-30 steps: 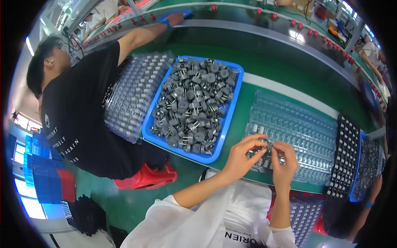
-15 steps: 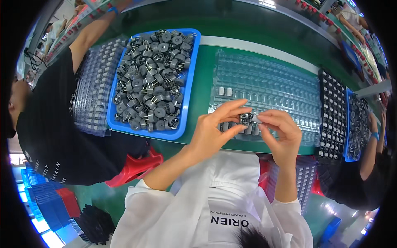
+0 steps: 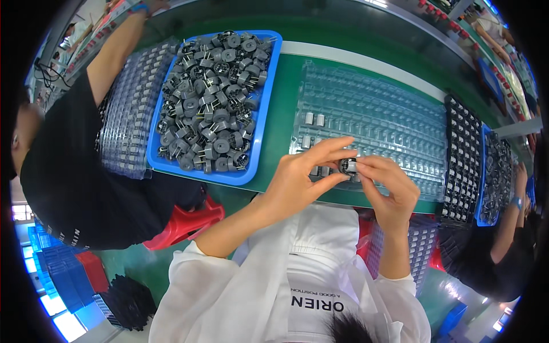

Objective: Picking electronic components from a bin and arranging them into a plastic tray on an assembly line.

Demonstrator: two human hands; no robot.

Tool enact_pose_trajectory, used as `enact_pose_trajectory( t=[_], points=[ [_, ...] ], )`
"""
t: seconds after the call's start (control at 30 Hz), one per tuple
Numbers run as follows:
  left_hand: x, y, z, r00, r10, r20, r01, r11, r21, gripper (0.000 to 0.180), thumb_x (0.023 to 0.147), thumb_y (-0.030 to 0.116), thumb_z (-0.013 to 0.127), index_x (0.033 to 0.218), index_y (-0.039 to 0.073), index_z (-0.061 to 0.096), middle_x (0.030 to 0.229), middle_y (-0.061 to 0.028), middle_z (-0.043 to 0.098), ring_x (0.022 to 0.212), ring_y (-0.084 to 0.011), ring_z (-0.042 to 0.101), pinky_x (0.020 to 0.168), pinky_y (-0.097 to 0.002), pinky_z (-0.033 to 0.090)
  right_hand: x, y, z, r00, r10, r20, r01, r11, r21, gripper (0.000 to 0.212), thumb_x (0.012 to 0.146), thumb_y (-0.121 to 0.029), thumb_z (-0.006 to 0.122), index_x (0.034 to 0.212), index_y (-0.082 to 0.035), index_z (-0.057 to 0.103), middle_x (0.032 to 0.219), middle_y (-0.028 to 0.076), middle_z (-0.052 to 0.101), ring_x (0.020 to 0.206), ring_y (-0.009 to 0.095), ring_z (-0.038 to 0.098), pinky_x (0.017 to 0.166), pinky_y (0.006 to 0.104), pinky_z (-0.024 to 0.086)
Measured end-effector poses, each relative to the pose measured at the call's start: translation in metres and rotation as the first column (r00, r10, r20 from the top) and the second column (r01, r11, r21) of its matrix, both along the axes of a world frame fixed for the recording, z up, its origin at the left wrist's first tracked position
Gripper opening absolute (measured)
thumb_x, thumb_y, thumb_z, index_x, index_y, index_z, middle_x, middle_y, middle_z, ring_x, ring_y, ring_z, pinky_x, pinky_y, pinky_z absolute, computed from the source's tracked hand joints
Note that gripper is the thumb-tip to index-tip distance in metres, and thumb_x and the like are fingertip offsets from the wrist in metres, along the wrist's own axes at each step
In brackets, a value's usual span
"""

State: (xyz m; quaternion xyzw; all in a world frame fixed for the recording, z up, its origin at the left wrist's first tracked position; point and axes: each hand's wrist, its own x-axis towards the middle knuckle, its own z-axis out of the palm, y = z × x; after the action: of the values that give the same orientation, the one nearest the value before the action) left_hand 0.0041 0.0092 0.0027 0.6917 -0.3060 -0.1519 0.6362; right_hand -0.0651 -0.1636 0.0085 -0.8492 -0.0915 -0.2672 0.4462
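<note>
One green work surface (image 3: pixel 280 97) was spread across the scene, edged on its far side by a pale strip (image 3: pixel 366 64). Below it, a green floor (image 3: pixel 128 260) was seen at the left, where blue crates (image 3: pixel 60 274) and a red crate (image 3: pixel 91 271) were stacked. A red stool (image 3: pixel 186 224) was placed near a person in black (image 3: pixel 63 166) on the left; a second person in black (image 3: pixel 514 257) was seen at the right.

Two blue trays were counted: the left tray (image 3: pixel 266 108) was heaped with dozens of round grey parts (image 3: pixel 206 108), too tangled to be numbered, and the right tray (image 3: pixel 486 220) was also filled. One clear blister tray (image 3: pixel 377 108) was laid between them, with one black tray (image 3: pixel 462 160) of silvery pieces just to its right and clear trays (image 3: pixel 134 114) at the far left. Two pale cylinders (image 3: pixel 309 118) were seated in a left pocket row of the blister tray; others nearer were partly covered by fingers.

By the left hand (image 3: pixel 297 186), one round component (image 3: pixel 345 166) was pinched between thumb and fingertips. By the right hand (image 3: pixel 389 191), a small silvery piece (image 3: pixel 353 166) was gripped against it. The fingertips were brought close together over the blister tray's near left part; whether the two pieces were joined could not be told.
</note>
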Motion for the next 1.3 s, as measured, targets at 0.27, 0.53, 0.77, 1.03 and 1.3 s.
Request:
enact_pose_trajectory(
  t=[0.27,0.53,0.77,1.03,1.3],
  points=[
    [0.002,-0.001,0.004,0.999,0.004,0.048,-0.005,1.0,0.002,0.053,0.08,-0.002,0.067,0.129,0.001,0.049,0.115,-0.0102,0.065,0.099,-0.0171,0.065,0.083,-0.0282,0.053,-0.002,-0.002,-0.001,1.0,0.005,-0.014,-0.004,0.996,0.086,0.024,0.069,0.015,0.066,0.089,0.004,0.068,0.093,0.014,0.068,0.088,0.023,0.066,0.077,0.0298,0.051],
    [0.001,0.001,0.003,0.996,0.022,0.092,-0.026,0.999,0.042,0.051,0.08,-0.003,0.067,0.128,0.0,0.05,0.115,-0.0102,0.065,0.098,-0.0169,0.065,0.083,-0.0285,0.054,-0.001,0.003,0.0,1.0,0.0,0.008,0.0,0.998,-0.055,0.022,0.069,0.013,0.068,0.089,0.003,0.069,0.094,0.013,0.068,0.087,0.023,0.066,0.076,0.0289,0.051],
    [-0.002,0.014,0.004,0.971,-0.057,-0.232,0.052,0.998,-0.028,0.048,0.083,-0.008,0.058,0.129,0.001,0.049,0.124,-0.0099,0.056,0.102,-0.0163,0.062,0.088,-0.0302,0.052,-0.001,0.012,-0.005,0.994,0.015,-0.109,-0.021,0.998,-0.058,0.026,0.069,0.006,0.073,0.093,0.0,0.065,0.1,0.013,0.067,0.09,0.024,0.065,0.077,0.0295,0.05],
    [0.109,0.059,-0.021,0.485,-0.061,0.873,-0.684,0.596,0.421,0.027,0.061,0.001,0.071,0.086,-0.002,0.062,0.096,-0.0154,0.057,0.093,-0.0352,0.053,0.082,-0.0423,0.042,-0.022,-0.015,-0.021,0.987,-0.021,-0.162,0.047,0.985,0.164,0.022,0.07,0.003,0.075,0.089,-0.001,0.065,0.1,0.013,0.068,0.092,0.023,0.066,0.079,0.0304,0.05],
    [0.12,0.092,-0.01,0.736,0.152,0.659,-0.506,0.771,0.387,0.02,0.085,0.0,0.061,0.105,-0.001,0.063,0.112,-0.0092,0.06,0.076,-0.0124,0.055,0.065,-0.0233,0.044,-0.101,-0.132,0.0,0.861,-0.459,-0.217,0.475,0.88,0.021,0.019,0.076,0.004,0.067,0.094,0.001,0.065,0.104,0.013,0.066,0.094,0.019,0.065,0.081,0.0283,0.052]
  ],
)
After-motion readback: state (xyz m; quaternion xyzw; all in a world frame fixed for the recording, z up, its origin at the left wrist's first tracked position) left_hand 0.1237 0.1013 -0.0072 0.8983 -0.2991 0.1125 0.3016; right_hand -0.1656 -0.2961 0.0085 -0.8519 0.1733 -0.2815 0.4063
